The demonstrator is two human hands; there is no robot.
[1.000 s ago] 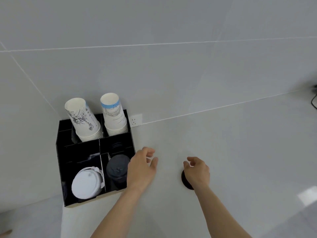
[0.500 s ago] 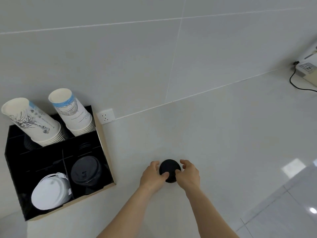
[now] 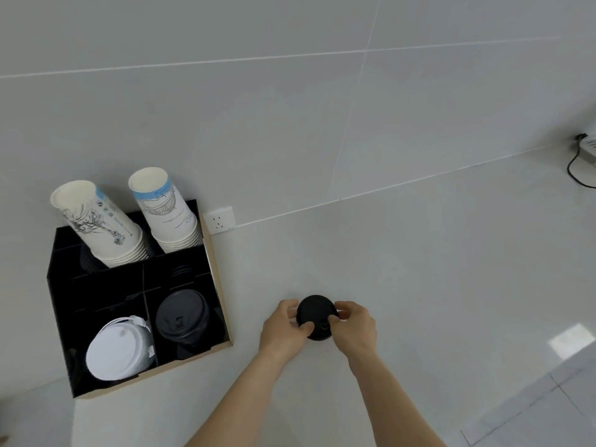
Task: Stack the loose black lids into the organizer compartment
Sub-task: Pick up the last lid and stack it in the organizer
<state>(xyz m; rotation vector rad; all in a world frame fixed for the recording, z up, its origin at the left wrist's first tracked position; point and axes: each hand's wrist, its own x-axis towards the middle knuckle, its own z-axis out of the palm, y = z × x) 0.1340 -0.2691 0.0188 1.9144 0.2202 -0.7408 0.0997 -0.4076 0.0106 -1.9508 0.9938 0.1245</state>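
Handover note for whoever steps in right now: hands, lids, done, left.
Left hand: fingers closed on the loose black lid, left edge.
Right hand: gripping the same lid from the right.
The lid is on or just above the counter, right of the organizer.
Done: a black lid stack sits in the front right compartment, beside the white lids.
Left: carry this lid over and seat it on the black stack.
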